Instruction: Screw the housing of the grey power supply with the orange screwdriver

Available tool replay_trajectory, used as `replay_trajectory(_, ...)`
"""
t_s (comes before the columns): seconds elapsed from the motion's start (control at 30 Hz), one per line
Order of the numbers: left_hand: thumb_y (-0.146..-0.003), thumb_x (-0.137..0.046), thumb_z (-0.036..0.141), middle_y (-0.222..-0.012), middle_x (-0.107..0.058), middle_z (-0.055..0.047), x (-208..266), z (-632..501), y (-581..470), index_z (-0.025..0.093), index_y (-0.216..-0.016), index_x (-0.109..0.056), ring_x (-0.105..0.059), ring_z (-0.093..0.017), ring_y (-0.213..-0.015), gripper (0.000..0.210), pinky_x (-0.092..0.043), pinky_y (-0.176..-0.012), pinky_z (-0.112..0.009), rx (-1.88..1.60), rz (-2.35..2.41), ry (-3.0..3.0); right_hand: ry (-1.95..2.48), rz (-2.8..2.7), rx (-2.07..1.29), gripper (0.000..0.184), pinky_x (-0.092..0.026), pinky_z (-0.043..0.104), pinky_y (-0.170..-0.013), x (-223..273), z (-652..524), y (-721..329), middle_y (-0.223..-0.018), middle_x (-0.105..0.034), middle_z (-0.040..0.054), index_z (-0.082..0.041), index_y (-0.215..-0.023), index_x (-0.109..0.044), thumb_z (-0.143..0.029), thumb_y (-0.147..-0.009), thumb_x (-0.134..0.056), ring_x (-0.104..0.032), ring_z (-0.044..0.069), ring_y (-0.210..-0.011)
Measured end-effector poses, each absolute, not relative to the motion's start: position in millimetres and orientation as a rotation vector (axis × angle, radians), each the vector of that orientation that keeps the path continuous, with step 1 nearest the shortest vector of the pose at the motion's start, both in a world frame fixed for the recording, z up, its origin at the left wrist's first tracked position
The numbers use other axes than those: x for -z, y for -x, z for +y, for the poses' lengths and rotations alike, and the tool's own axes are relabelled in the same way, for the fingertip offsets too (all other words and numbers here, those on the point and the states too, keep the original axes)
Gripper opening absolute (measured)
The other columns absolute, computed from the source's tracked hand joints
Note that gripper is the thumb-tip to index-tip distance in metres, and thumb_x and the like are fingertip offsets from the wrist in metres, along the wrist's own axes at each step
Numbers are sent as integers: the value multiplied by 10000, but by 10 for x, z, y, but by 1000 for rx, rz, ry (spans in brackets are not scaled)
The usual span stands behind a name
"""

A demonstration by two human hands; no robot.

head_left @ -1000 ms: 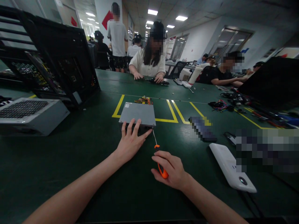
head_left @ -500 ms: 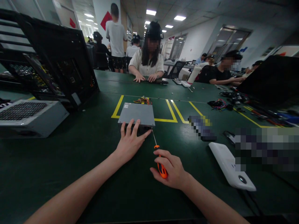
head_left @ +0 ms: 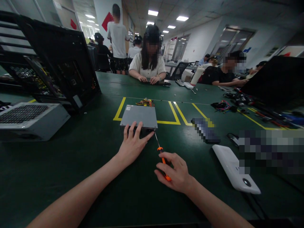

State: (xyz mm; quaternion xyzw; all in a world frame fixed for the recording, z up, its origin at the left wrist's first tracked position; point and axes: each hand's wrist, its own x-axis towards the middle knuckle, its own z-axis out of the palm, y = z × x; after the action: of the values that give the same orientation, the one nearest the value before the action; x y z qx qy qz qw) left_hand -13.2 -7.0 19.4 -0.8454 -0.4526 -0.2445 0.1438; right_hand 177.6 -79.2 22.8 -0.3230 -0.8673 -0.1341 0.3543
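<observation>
A grey computer power supply (head_left: 140, 114) lies on the green table with a small label on its top and a bundle of coloured cables (head_left: 145, 102) behind it. My left hand (head_left: 133, 142) rests against its near side with spread fingers. The fingertips reach onto the top edge, and the thumb points at the near right corner. My right hand (head_left: 175, 172) holds a screwdriver (head_left: 160, 150) with an orange and black handle. Its thin shaft slants up to that corner, close to the left thumb; whether the tip sits in a screw is too small to tell.
To the left stand an open black computer case (head_left: 64, 63) and another power supply (head_left: 52, 123). On the right lie a white device (head_left: 232, 167), a pixelated phone-like object (head_left: 205, 131) and several cables and tools (head_left: 263, 117). A person (head_left: 148, 65) sits opposite. Yellow tape (head_left: 175, 112) marks the table.
My right hand's fingers have shifted slightly to the right around the screwdriver handle, which has turned a little. My left hand and the power supply have stayed put. The person opposite has drawn their hands together.
</observation>
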Motion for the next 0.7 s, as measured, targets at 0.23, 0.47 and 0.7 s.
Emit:
replay_trajectory(0.23, -789, -564, 218, -1390, -235, -78, -186, -55, 124, 376, -1262, -429, -192, -334, -1294, 517, -222, -1032, -546, 757, -1257, 2476, 809, -2201, 242, 159, -515, 242, -614, -222, -784, -1774, -914, -607, 95, -167, -890, -528, -239, -755, -571, -605, 157, -802)
replay_trajectory(0.47, -810, -539, 246, -1395, -234, -90, -179, -50, 129, 382, -1253, -438, -207, -334, -1294, 474, -215, -1029, -547, 743, -1260, 2459, 827, -2212, 240, 242, -513, 252, -610, -243, -779, -1776, -907, -602, 101, -148, -969, -537, -250, -752, -571, -599, 167, -798)
replay_trajectory(0.7, -818, -528, 251, -1389, -237, -92, -186, -56, 124, 381, -1257, -433, -207, -332, -1294, 468, -217, -1028, -541, 725, -1269, 2462, 817, -2242, 316, 111, -481, 281, -563, -244, -792, -1775, -893, -574, 93, -173, -796, -575, -236, -713, -612, -559, 161, -705)
